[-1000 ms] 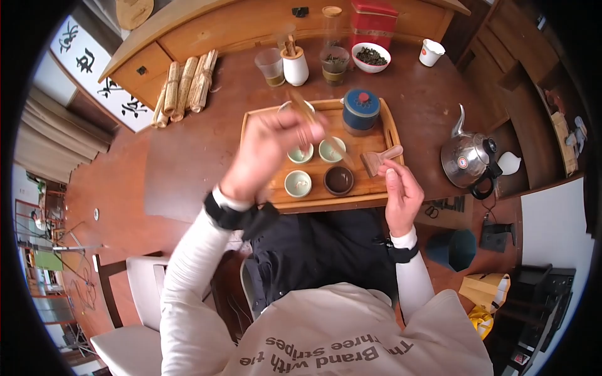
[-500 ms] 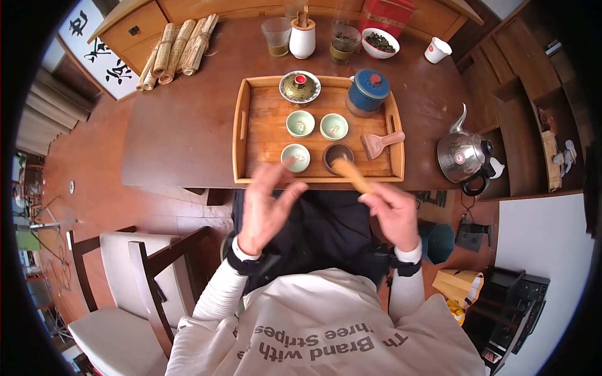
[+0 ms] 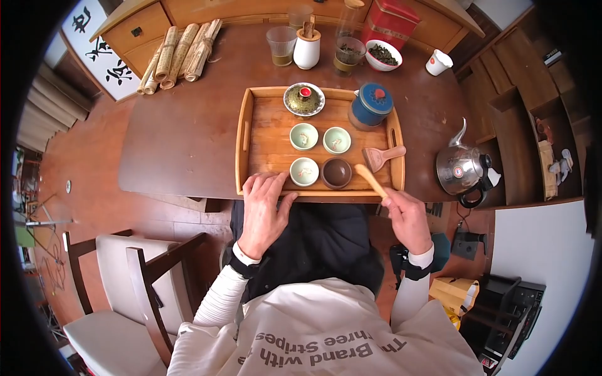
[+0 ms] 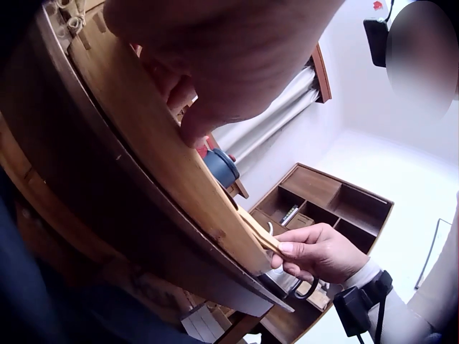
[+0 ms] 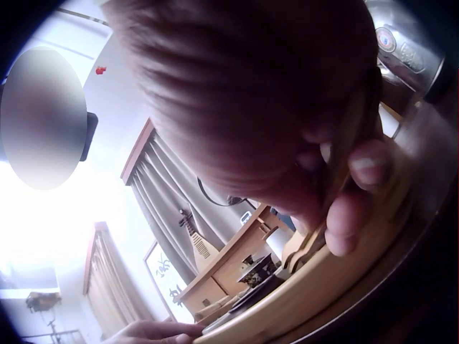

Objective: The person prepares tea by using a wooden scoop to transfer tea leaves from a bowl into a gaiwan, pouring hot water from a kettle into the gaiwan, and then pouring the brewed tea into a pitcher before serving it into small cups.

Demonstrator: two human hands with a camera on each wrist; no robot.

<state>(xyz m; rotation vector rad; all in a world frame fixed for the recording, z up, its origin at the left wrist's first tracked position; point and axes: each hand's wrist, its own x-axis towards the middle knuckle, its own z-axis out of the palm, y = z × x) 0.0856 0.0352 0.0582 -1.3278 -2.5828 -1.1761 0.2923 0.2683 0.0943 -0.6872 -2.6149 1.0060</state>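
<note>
In the head view, my right hand (image 3: 409, 220) pinches a light wooden utensil (image 3: 371, 180), its far end over the front right of the wooden tray (image 3: 243, 143). The left hand (image 3: 262, 213) rests on the tray's front edge with relaxed fingers, beside a pale green cup (image 3: 304, 172). A dark brown cup (image 3: 337, 173) stands to the right of it. Two more green cups (image 3: 304, 136), (image 3: 337, 140) sit behind. A lidded patterned bowl (image 3: 304, 100), a blue pot (image 3: 371, 105) and a pinkish-brown strainer-like tool (image 3: 384, 158) are also on the tray. In the left wrist view, the right hand (image 4: 323, 252) holds the utensil.
A steel kettle (image 3: 461, 169) stands right of the tray. Behind are a white tool holder (image 3: 306, 51), glasses (image 3: 281, 47), a bowl of dark leaves (image 3: 383, 56), a white pitcher (image 3: 439, 62) and a red box (image 3: 390, 26). Bamboo rolls (image 3: 183, 53) lie at the back left.
The wooden utensil, in the left hand a second ago, is now in the right hand and has moved right, off the brown cup. The left hand has come down onto the tray's front edge.
</note>
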